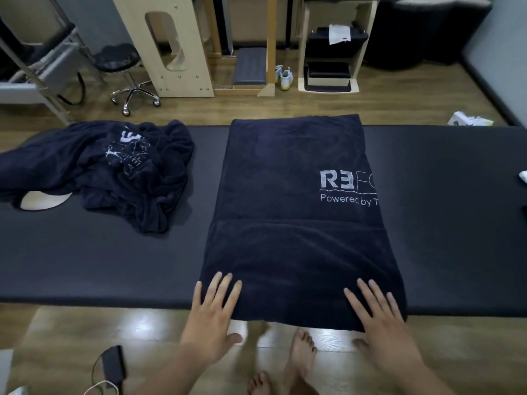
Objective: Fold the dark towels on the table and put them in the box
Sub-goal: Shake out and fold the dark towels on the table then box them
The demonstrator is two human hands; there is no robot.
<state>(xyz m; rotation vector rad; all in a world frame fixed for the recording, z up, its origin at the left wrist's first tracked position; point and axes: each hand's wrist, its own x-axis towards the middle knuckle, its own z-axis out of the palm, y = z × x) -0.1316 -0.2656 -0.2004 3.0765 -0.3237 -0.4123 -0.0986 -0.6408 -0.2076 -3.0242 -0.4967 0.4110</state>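
A dark navy towel [293, 223] with white lettering lies flat across the black padded table [99, 260], its near part folded over and hanging slightly past the front edge. My left hand [212, 312] rests flat with straight fingers on the towel's near left corner. At the near right corner my right hand [382, 320] lies flat on it in the same way. A heap of crumpled dark towels [114, 166] sits on the table's left part. No box is in view.
The table has an oval face hole [45, 199] at the left, partly under the heap. Behind the table stand a rolling stool [125, 72] and wooden furniture [171, 47]. A dark device with a cable [112, 366] lies on the floor near my bare feet [299, 357].
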